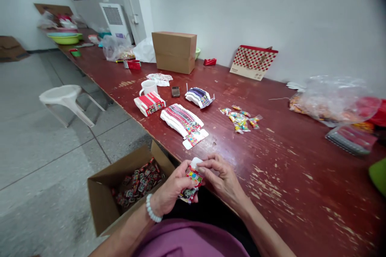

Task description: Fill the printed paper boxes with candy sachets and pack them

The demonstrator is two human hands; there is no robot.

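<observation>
My left hand (pixel 170 192) and my right hand (pixel 221 176) are both closed on a small printed red-and-white paper box (pixel 193 180), held at the near edge of the long red table (pixel 286 160). The right fingers pinch its white top flap. A flat unfolded box blank (pixel 195 138) lies just ahead on the table. Behind it is a fanned stack of flat blanks (pixel 181 119). A small pile of wrapped candies (pixel 241 119) lies to the right of that stack. A cardboard box (pixel 102 204) with several filled small boxes stands on the floor to my left.
Two more blank stacks (pixel 150 103) (pixel 199 97), a white mug (pixel 148 86), a phone (pixel 175 91) and a brown carton (pixel 174 51) sit farther back. A clear bag of sweets (pixel 331 100) lies at right. A white stool (pixel 64 98) stands on the floor.
</observation>
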